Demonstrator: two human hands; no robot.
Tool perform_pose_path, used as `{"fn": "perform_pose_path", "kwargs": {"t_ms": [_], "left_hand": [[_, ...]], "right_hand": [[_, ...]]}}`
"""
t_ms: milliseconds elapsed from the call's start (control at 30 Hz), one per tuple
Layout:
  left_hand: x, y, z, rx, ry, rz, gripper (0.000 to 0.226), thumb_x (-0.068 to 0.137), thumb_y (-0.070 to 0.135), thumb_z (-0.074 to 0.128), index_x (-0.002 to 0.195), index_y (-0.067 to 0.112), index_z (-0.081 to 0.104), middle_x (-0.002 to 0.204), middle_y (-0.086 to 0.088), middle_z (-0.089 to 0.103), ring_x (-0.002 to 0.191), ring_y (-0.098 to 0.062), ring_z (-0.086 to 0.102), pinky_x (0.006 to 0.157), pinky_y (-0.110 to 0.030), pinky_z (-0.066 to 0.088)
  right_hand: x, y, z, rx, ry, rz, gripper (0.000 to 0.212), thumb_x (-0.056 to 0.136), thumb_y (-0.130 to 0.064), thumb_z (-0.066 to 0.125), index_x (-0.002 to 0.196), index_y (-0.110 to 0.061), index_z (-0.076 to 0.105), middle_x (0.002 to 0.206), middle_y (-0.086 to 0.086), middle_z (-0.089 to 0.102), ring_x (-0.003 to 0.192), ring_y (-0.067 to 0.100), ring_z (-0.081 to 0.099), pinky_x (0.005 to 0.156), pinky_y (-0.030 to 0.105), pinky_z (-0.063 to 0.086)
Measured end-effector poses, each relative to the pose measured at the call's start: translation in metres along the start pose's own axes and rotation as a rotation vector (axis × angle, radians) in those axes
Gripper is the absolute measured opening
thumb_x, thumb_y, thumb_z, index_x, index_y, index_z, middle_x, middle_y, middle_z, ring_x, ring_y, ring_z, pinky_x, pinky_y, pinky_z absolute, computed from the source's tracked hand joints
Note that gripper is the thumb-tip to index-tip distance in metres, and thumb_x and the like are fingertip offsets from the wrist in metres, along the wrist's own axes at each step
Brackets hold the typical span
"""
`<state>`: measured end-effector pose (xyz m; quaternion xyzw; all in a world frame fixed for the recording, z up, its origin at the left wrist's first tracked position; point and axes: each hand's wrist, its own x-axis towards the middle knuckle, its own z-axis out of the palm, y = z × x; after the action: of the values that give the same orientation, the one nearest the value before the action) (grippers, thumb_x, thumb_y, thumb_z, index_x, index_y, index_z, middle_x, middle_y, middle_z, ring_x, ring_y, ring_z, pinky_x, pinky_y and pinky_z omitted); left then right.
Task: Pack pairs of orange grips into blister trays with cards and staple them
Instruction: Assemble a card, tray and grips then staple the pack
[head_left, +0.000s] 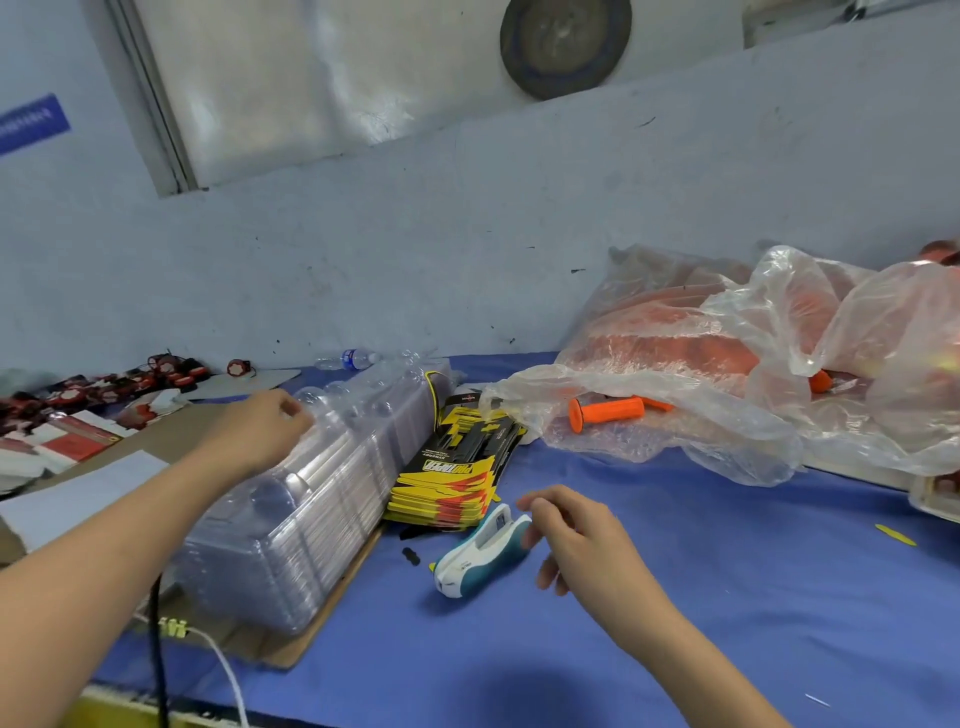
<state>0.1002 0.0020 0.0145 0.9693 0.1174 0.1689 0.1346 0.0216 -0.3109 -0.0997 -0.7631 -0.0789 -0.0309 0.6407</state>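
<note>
A tall stack of clear blister trays (311, 499) lies on the left of the blue table. My left hand (260, 431) reaches over its top, and its fingertips pinch the edge of the top tray. Beside the stack lies a pile of yellow-and-black cards (452, 483). A white-and-teal stapler (483, 551) lies in front of the cards. My right hand (576, 535) hovers just right of the stapler with loosely curled fingers and holds nothing. An orange grip (605, 413) lies at the mouth of a clear plastic bag (675, 374) full of orange grips.
A brown cardboard sheet (291, 649) lies under the tray stack. Red-and-black packaged items (78, 400) and a water bottle (353, 359) sit at the back left. A black cable (158, 649) and a white cord (228, 675) hang at the front edge. The wall runs behind the table.
</note>
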Motion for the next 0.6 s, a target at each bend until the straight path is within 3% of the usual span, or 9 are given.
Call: {"fn": "perform_pose_path", "kwargs": {"t_ms": [133, 200, 400, 500, 600], "left_hand": [[-0.001, 0.001, -0.001, 0.030, 0.003, 0.030, 0.024, 0.096, 0.038, 0.052, 0.108, 0.019, 0.060, 0.096, 0.002, 0.058, 0.080, -0.014, 0.051, 0.065, -0.031, 0.038], [-0.004, 0.002, 0.001, 0.028, -0.001, 0.045, 0.024, 0.096, 0.034, 0.051, 0.106, 0.014, 0.061, 0.092, 0.000, 0.056, 0.081, -0.020, 0.052, 0.070, -0.033, 0.042], [-0.008, 0.006, 0.008, 0.061, 0.015, 0.100, 0.022, 0.098, 0.033, 0.049, 0.110, 0.018, 0.059, 0.106, -0.007, 0.065, 0.096, -0.026, 0.058, 0.077, -0.034, 0.045], [-0.004, 0.000, 0.008, 0.055, -0.005, 0.089, 0.026, 0.098, 0.034, 0.048, 0.117, 0.019, 0.058, 0.114, -0.009, 0.066, 0.103, -0.029, 0.059, 0.087, -0.037, 0.048], [-0.001, -0.007, 0.009, -0.013, -0.015, 0.070, 0.028, 0.098, 0.036, 0.050, 0.120, 0.020, 0.058, 0.120, -0.007, 0.064, 0.107, -0.026, 0.058, 0.085, -0.034, 0.046]], "right_hand": [[0.007, -0.031, 0.064, 0.337, -0.176, 0.135, 0.020, 0.098, -0.027, 0.052, 0.099, -0.019, 0.069, 0.074, -0.004, 0.070, 0.047, 0.017, 0.058, 0.043, 0.022, 0.044], [0.018, -0.046, 0.100, 0.465, -0.262, 0.205, 0.020, 0.097, -0.030, 0.053, 0.104, -0.017, 0.067, 0.074, -0.005, 0.070, 0.047, 0.014, 0.058, 0.044, 0.019, 0.044], [0.048, -0.067, 0.174, 0.547, -0.387, 0.307, 0.026, 0.100, -0.042, 0.049, 0.105, -0.018, 0.060, 0.078, -0.004, 0.067, 0.053, 0.010, 0.059, 0.045, 0.018, 0.044], [0.050, -0.065, 0.186, 0.646, -0.419, 0.341, 0.022, 0.099, -0.038, 0.054, 0.104, -0.018, 0.062, 0.075, -0.004, 0.065, 0.053, 0.008, 0.056, 0.047, 0.018, 0.042], [0.051, -0.060, 0.191, 0.732, -0.425, 0.360, 0.018, 0.097, -0.035, 0.057, 0.102, -0.018, 0.064, 0.069, -0.007, 0.064, 0.052, 0.007, 0.055, 0.051, 0.019, 0.040]]}}
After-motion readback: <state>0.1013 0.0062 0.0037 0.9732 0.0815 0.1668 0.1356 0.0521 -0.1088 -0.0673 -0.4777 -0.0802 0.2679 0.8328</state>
